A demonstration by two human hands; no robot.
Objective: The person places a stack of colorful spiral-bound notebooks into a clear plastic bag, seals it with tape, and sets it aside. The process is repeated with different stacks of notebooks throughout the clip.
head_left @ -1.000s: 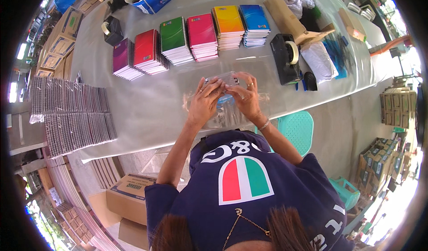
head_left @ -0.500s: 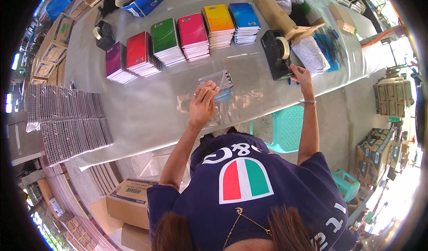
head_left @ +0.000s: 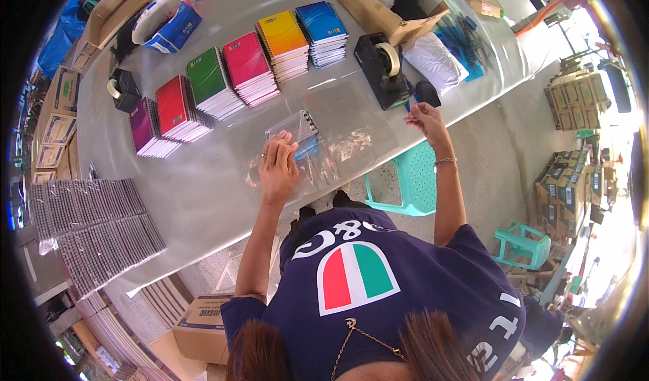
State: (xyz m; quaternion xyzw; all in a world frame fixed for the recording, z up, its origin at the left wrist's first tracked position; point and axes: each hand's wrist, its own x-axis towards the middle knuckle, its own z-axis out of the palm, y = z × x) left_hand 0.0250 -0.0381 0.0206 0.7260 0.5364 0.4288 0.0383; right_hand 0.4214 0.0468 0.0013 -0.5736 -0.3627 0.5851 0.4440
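Note:
My left hand (head_left: 278,168) lies with outstretched fingers on a notebook-sized pack (head_left: 297,125) in clear plastic film, holding it down against the table. Dark binding shows along the pack's right edge, and a blue patch shows near its lower side. Loose film (head_left: 324,167) spreads toward the table's front edge. My right hand (head_left: 427,123) is raised just off the near end of a black tape dispenser (head_left: 382,73), which carries a roll of pale tape (head_left: 389,59). Its thumb and fingertips are pinched together; whatever is between them is too small to make out.
Stacks of spiral notebooks in purple, red, green (head_left: 211,80), pink, yellow and blue stand across the table. A smaller tape dispenser (head_left: 124,90) is beyond them at left. Bundled notebooks (head_left: 94,229) fill the left corner. A turquoise stool (head_left: 412,181) stands by the front edge.
The view has swung, shifting the table leftward in the picture. My right hand has drawn slightly back from the dispenser's near end, uncovering a dark rounded object there. My left hand stays on the pack.

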